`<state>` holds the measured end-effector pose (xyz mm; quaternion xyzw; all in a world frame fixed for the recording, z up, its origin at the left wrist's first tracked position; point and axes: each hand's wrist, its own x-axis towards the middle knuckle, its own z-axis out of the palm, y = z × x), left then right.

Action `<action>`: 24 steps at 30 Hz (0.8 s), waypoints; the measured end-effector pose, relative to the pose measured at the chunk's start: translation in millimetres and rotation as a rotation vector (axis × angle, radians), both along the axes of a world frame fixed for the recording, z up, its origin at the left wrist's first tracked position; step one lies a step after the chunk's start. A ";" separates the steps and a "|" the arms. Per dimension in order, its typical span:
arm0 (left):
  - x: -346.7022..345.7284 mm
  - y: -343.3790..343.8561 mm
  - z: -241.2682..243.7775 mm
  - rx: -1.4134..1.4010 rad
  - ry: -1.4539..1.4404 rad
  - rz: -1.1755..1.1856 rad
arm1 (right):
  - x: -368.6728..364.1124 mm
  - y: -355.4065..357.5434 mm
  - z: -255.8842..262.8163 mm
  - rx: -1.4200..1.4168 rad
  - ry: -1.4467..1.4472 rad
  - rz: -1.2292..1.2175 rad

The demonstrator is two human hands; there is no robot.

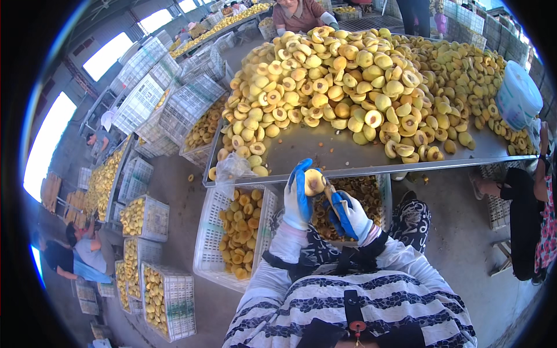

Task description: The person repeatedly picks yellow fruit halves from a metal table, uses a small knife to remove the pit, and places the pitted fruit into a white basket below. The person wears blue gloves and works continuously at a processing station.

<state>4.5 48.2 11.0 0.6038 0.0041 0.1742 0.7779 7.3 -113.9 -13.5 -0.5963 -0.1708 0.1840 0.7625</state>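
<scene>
Over the near edge of the metal table (313, 143), my left hand (298, 200), in a white glove with blue coating, holds a halved yellow peach (313, 182) with its cut face up. My right hand (349, 214), gloved the same way, grips a slim pitting tool (329, 191). The tool's tip meets the right rim of the peach half; its exact shape is unclear. Below both hands, a crate (386, 195) between my knees contains brown pits and scraps (365, 191). To its left, a white plastic crate (206, 243) holds hollowed peach halves (239, 230).
A large heap of halved peaches (330, 82) covers the table's far side. A clear plastic bag (230, 169) lies at its left corner, a white lidded bucket (518, 95) at its right. Filled crates (174, 300) stand leftward. Co-workers sit opposite (300, 15) and at right (524, 209).
</scene>
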 end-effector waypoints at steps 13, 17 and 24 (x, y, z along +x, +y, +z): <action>-19.2 0.5 -8.6 -0.760 0.244 -0.369 | 4.4 -21.2 -13.7 -0.242 -0.202 -0.115; -16.8 -11.4 -17.7 0.573 -0.088 0.128 | -18.1 -22.9 -7.0 -0.153 -0.032 -0.021; -11.8 -23.5 -52.6 0.282 -0.104 0.217 | -26.2 -19.2 -11.7 -0.229 -0.007 -0.006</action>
